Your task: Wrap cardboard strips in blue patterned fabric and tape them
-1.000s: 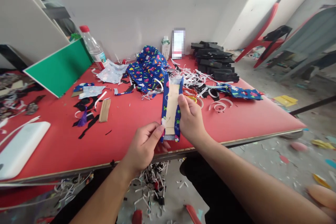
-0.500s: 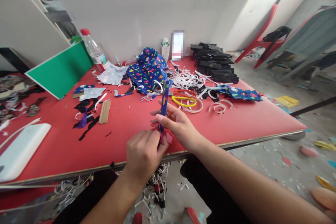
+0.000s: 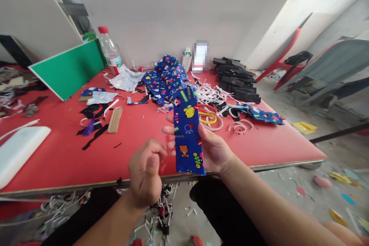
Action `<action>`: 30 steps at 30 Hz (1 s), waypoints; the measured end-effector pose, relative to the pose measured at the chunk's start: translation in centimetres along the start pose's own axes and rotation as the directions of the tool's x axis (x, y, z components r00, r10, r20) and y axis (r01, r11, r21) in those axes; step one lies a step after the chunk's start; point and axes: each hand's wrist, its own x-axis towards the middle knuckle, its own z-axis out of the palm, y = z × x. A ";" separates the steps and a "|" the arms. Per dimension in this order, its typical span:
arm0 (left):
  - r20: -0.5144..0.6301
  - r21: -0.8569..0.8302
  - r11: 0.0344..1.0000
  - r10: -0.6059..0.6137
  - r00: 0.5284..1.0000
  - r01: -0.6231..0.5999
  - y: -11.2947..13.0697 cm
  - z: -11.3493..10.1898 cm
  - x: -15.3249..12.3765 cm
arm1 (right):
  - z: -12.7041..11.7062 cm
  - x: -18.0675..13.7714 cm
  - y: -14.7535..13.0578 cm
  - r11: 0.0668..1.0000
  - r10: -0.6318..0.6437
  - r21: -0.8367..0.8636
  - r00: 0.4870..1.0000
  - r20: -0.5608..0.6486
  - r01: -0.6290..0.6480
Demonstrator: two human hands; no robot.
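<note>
Blue printed strip (image 3: 188, 132) in right hand (image 3: 213, 150), left hand (image 3: 145, 173) apparently loose

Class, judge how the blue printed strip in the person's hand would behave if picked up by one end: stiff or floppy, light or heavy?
The strip stands straight above the right hand, so it is probably fairly stiff. It looks thin and flat, so likely light. Its cloth covering probably is not slippery.

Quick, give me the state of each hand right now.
Left hand: loosely curled, holding nothing, just beside the fabric-covered strip.
Right hand: closed around the fabric-covered strip, holding it up above the red table edge.
</note>
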 end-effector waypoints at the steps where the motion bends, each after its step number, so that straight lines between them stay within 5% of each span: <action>1: -0.009 0.032 0.999 -0.017 1.000 0.018 0.1 0.0 0.1 | 0.1 0.1 0.0 1.000 -0.007 -0.012 1.000 -0.001 0.007; 3: -0.051 0.142 0.990 0.022 0.998 -0.015 0.4 -0.2 0.4 | 0.2 0.2 -0.1 1.000 -0.007 -0.015 1.000 0.008 0.008; 5: -0.016 0.314 0.931 0.201 0.980 -0.186 0.5 -0.6 0.9 | 0.3 0.3 0.2 1.000 0.011 0.009 1.000 0.019 -0.011; 7: 0.194 0.468 0.788 0.351 0.916 -0.401 0.6 -0.8 1.3 | 0.4 0.4 0.7 0.999 0.025 0.034 1.000 0.009 -0.025; 10: 0.484 0.550 0.656 0.254 0.838 -0.517 0.7 -0.5 1.0 | 0.4 0.7 1.4 0.999 -0.005 0.039 0.998 -0.062 0.007; 15: 0.565 0.255 0.886 0.188 0.803 -0.387 1.5 0.2 -1.7 | -0.7 0.9 0.6 0.994 -0.112 -0.005 0.981 -0.156 0.113; 18: 0.499 0.206 0.914 0.209 0.841 -0.350 1.8 -0.1 -2.2 | -0.9 0.9 0.2 0.996 -0.092 0.010 0.987 -0.128 0.094; 21: 0.440 0.340 0.867 0.196 0.877 -0.364 1.5 -0.3 -1.4 | -0.5 1.1 0.8 0.995 -0.098 -0.012 0.985 -0.140 0.097; 23: 0.520 0.408 0.813 0.166 0.838 -0.415 1.3 -0.2 -0.8 | -0.2 1.5 1.2 0.988 -0.151 -0.073 0.962 -0.227 0.138; 26: 0.643 0.223 0.842 0.252 0.724 -0.491 1.2 -0.1 -0.4 | -0.4 2.0 1.4 0.962 -0.258 -0.191 0.876 -0.408 0.194; 28: 0.548 0.198 0.887 0.252 0.798 -0.416 1.4 -0.2 -0.1 | -0.5 2.2 1.3 0.938 -0.323 -0.276 0.813 -0.484 0.208; 30: 0.353 0.292 0.937 0.080 0.932 -0.191 1.5 -0.4 0.5 | -0.3 2.3 1.4 0.917 -0.354 -0.354 0.785 -0.508 0.185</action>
